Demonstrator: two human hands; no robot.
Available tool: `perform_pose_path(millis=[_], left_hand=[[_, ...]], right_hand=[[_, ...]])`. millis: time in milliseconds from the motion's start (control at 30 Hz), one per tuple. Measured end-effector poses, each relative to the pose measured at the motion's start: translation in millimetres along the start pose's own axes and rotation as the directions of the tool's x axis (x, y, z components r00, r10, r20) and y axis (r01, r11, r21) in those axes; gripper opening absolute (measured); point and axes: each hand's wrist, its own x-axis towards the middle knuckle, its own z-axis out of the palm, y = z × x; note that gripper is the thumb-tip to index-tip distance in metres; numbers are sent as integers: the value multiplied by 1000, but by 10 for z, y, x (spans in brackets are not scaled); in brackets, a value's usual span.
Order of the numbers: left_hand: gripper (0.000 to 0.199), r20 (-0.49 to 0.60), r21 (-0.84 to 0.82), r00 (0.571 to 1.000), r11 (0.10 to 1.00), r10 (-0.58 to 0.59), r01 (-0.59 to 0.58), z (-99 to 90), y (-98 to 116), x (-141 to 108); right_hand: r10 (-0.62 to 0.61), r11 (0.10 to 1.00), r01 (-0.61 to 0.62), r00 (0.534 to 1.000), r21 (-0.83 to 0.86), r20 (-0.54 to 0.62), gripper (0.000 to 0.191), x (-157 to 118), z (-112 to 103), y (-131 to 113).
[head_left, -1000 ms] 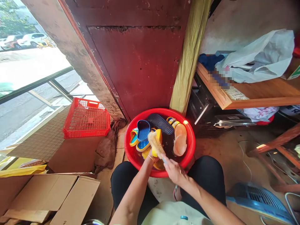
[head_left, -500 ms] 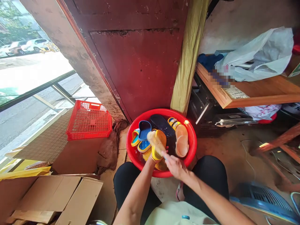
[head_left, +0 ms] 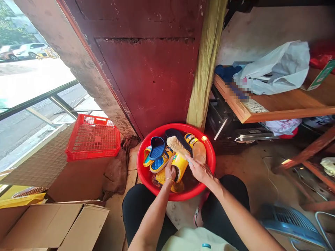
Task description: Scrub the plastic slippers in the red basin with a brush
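My left hand (head_left: 170,170) is closed on a yellow slipper (head_left: 180,164), tilted above the red basin (head_left: 140,162). In my right hand (head_left: 200,169) is a scrubbing brush (head_left: 176,144) with pale bristles, held by its handle. Its bristled head is just beyond the slipper; whether they touch I cannot tell. Around them in the basin lie a blue slipper (head_left: 157,149), a yellow and blue slipper (head_left: 159,164), a black slipper (head_left: 175,132) and a beige shoe (head_left: 199,151). Another yellow sole (head_left: 178,187) shows low in dark water.
To the left are a red plastic crate (head_left: 92,137), a brown cloth (head_left: 115,174) and an opened cardboard box (head_left: 44,223). A dark red door (head_left: 146,80) stands behind the basin. On the right are a wooden table (head_left: 285,104) with a plastic bag and a blue fan (head_left: 290,223).
The yellow slipper has turned from sole-out to show its upper, and my left hand now grips its side. The brush has shifted slightly away and right. The view has moved a little.
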Motion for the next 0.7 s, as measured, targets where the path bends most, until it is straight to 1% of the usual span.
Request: perform_pose_path(millis=[67,167,200,267,333,433,500,533,567,600,633,700], left_hand=[[59,-27,20,998,998,-55,56,-49,14,1],[60,-98,20,978,982,-183,186,-118,56,16],[60,-115,6,973,979,-200,202,-126,70,21],[60,-122,2,977,984,-177,178,-118,94,26],[62,-118,30,986,993,-113,118,-89,107,25],[63,-166,88,986,995,-28,43,-63,93,17],[64,-196,132,981,991,-3,29,-68,62,3],[64,-194,160,981,987,5,26,-73,43,-8],[65,-183,188,983,982,15,19,-77,26,-22],[66,-166,209,986,978,31,4,-77,12,-37],[67,-145,221,988,975,49,-16,-74,3,-52],[67,-120,217,991,975,67,-39,-66,5,-69]], right_hand=[[46,999,-46,999,7,28,55,-103,1,35],[102,990,-108,992,93,71,51,-368,18,226],[104,986,-115,990,124,91,49,-458,27,289],[148,974,-159,986,159,78,48,-588,51,357],[213,962,-213,977,169,18,48,-626,90,334],[272,951,-256,960,172,-75,49,-544,160,200],[307,942,-282,942,182,-134,50,-455,188,105],[322,938,-291,932,187,-167,51,-413,193,59],[319,940,-283,928,189,-193,52,-376,193,12],[292,949,-256,934,184,-204,53,-348,189,-38],[244,962,-213,950,169,-192,54,-331,184,-91],[128,986,-117,987,115,-98,54,-340,175,-205]])
